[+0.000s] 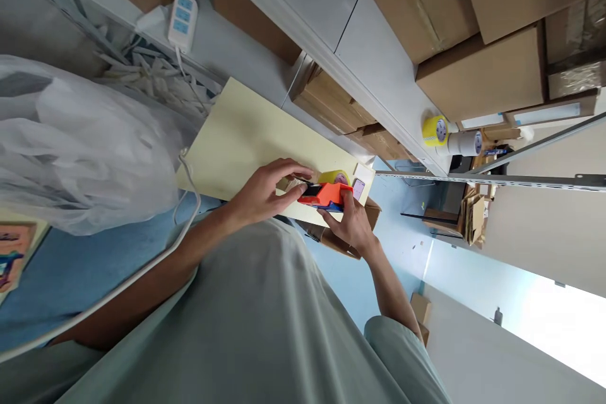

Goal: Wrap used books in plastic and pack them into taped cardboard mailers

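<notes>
The view is tilted. An orange tape dispenser [324, 194] with a yellow tape roll [334, 177] rests on a pale yellow tabletop [237, 139]. My right hand [349, 221] grips the dispenser from below, fingers wrapped round its body. My left hand [265, 192] reaches in from the left, thumb and fingers pinched at the dispenser's front end near a small pale item [293, 184] that I cannot make out. A small phone-like object [358, 188] lies just beyond the dispenser.
A large translucent plastic bag [80, 145] bulges at the left. A white power strip [182, 20] and cable [189, 202] run past it. Cardboard boxes [478, 69] fill grey shelving; tape rolls [435, 131] sit on a shelf. Blue floor [402, 240] holds more cartons.
</notes>
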Available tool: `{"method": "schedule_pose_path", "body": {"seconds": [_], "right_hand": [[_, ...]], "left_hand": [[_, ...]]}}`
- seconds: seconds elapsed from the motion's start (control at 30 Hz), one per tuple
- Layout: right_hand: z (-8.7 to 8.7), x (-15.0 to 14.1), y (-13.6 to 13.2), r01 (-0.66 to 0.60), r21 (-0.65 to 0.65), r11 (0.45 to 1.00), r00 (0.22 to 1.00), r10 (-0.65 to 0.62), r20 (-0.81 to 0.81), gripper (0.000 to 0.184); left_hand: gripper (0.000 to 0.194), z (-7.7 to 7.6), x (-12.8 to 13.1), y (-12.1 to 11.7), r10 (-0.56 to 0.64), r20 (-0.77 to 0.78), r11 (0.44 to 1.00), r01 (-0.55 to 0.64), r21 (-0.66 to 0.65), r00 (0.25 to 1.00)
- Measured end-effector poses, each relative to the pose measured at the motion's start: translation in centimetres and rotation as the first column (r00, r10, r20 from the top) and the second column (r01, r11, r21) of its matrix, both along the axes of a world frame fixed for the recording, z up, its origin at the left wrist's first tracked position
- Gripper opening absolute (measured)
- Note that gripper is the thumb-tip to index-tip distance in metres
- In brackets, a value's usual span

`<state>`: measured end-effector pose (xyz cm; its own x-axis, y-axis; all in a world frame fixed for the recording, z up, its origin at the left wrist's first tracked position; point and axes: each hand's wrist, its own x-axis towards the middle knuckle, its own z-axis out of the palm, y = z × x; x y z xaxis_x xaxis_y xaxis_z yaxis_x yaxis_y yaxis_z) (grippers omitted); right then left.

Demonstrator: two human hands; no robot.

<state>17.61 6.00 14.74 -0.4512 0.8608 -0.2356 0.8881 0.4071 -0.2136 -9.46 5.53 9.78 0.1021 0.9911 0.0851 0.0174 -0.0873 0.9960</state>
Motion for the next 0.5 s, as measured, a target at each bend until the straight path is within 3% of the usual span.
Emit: {"method": "schedule_pose_path", "body": {"seconds": [0.13,0.33,0.5], "right_hand": [[1.1,-0.9,0.1,0.025,-0.14,0.99,0.996,-0.013,0.09,0.054],[1.9,-1.5,0.6,0.016,-0.231,0.973,0.993,0.012,0.119,0.069],[2.5,-2.1,1.0,0.036,-0.308,0.951,0.992,0.003,0.122,0.063]], "left_hand": [[0.026,-1.0,-0.5,0.1,-0.087,0.074,0.984,0.098,-0.152,0.993],[0.024,-2.3,-1.1,-0.2,-0.127,0.071,0.975,0.137,-0.177,0.989],[0.037,-3.1,-1.0,-0.8,-0.116,0.123,0.952,0.145,-0.27,0.986]]}}
